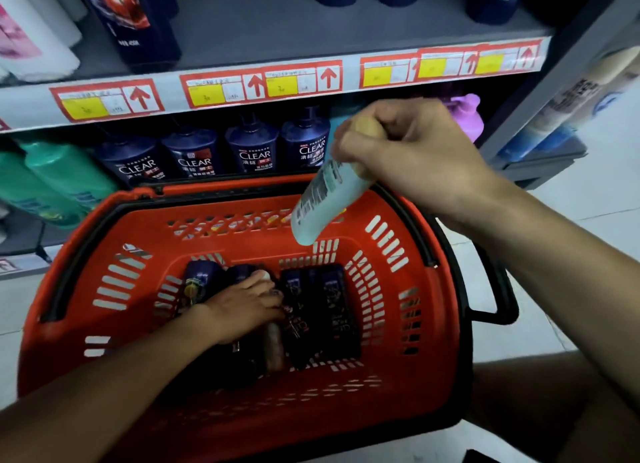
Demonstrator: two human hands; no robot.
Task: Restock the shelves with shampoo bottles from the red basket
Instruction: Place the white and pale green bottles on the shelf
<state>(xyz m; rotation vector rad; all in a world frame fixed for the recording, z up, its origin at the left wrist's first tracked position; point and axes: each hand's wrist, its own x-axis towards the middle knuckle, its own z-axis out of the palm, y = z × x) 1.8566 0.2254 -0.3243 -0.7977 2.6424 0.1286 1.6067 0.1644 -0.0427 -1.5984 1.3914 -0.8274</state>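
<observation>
A red basket (104, 240) stands on the floor before the shelves, with several dark shampoo bottles (334, 306) lying on its bottom. My left hand (242, 306) reaches down into it and rests on the dark bottles, fingers curled over one; whether it grips is unclear. My right hand (408, 150) holds a pale teal bottle (325, 199) with a gold cap by its top, above the basket's far rim, bottom end hanging down toward the basket.
The lower shelf holds a row of dark blue CLEAR bottles (251, 150), green bottles (59, 178) at left and a purple bottle (467, 116) at right. The upper shelf (277, 29) carries dark blue and white bottles. Price tags line the shelf edge (263, 84).
</observation>
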